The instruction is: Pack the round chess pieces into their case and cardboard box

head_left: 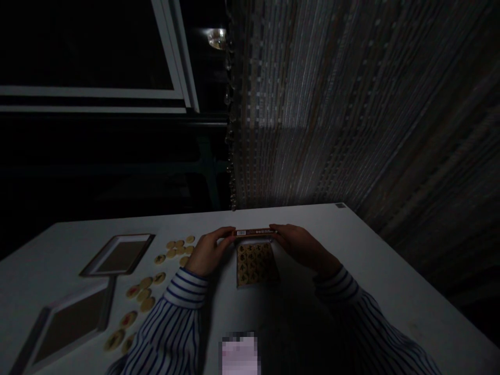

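Between my two hands is a thin box lid, held edge-on, with a barcode and small print on its side. My left hand pinches its left end, thumb below and fingers above. At the right end, my right hand grips it the same way. Just below and nearer to me lies a shallow box tray on the table, filled with rows of round Chinese chess pieces marked with characters. I cannot tell whether the lid touches the tray's far edge.
Loose round Chinese chess pieces lie scattered left of my left arm. Farther left are two shallow box parts, a far one and a near one. The white table ends before a beaded curtain. A pixelated pale patch is at the bottom.
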Motion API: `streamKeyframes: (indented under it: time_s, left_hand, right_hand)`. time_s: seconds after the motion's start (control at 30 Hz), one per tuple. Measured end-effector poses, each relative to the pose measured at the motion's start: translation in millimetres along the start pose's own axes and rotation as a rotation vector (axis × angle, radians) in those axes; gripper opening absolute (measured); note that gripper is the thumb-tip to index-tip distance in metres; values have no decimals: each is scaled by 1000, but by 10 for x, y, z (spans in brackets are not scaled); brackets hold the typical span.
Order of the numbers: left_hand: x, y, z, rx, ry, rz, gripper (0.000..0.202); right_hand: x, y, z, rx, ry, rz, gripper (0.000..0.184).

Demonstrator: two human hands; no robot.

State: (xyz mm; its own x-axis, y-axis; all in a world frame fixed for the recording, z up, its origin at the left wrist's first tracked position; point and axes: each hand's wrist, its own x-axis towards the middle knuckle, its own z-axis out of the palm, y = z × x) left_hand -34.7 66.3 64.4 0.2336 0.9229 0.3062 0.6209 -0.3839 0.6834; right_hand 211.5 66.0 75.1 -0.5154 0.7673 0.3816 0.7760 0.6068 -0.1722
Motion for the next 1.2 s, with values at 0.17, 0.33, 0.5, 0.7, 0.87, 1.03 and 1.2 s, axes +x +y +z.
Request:
streamKeyframes:
  time_s: [0.17, 0.33, 0.5, 0.7, 0.87, 1.03, 1.2]
  left_hand:
    - [-23, 26, 4, 18, -6, 12, 37]
    - [-49, 33, 10, 23, 5, 22, 37]
    - [-89, 22, 6, 34, -3, 50, 38]
    - [-137, 32, 2, 65, 7, 58, 38]
    - [-167, 24, 18, 79, -6, 56, 39]
    - [-205, 11, 25, 113, -11, 74, 38]
    - [-265, 42, 13, 165, -1, 96, 37]
  right_hand:
    - [-31, -29, -21, 5, 1, 6, 31]
    - [-67, -37, -15, 3, -1, 4, 33]
    - [-91, -52, -10, -14, -6, 7, 34]
    - [-117, -80, -27, 1, -6, -5, 33]
    - [-143, -110, -39, 16, 1, -1, 32]
    - [-180, -120, -25, 20, -5, -4, 30]
    - [-217, -142, -29, 29, -20, -11, 30]
